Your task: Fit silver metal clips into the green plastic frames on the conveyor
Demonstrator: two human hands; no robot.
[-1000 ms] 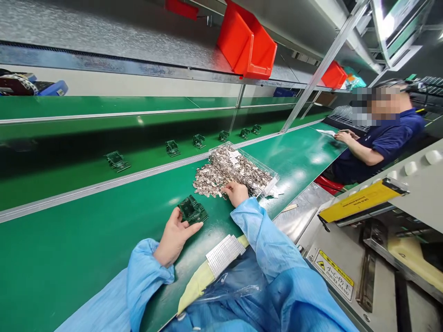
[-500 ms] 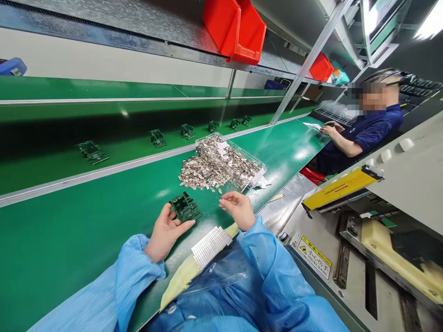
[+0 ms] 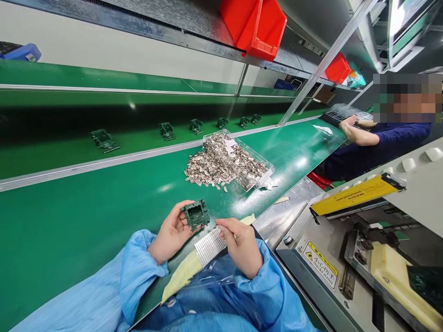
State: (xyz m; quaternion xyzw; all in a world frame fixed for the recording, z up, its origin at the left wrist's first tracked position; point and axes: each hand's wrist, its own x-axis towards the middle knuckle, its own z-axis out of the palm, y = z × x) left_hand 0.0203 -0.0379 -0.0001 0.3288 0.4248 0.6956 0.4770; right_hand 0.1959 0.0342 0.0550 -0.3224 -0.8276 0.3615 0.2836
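Observation:
My left hand [image 3: 171, 233] holds a small dark green circuit-board assembly [image 3: 196, 214], lifted just above the green bench [image 3: 86, 216]. My right hand [image 3: 240, 244] is beside it, fingers pinched near the assembly and over a silvery gridded strip [image 3: 210, 244] that lies at the bench's near edge. What the right fingers pinch is too small to make out. A heap of small shiny metal parts [image 3: 207, 168] spills from a clear plastic tray [image 3: 258, 177] farther out on the bench.
Several green assemblies [image 3: 104, 139] ride the conveyor belt behind a metal rail. Red bins [image 3: 258, 27] hang on the shelf above. A grey machine with a yellow bar [image 3: 356, 196] and warning label stands at right. A person in dark blue [image 3: 377, 143] works farther along.
My left hand lifted the green assembly off the bench and tilted it up. My right hand drew back from the heap of metal parts to the assembly, fingers pinched.

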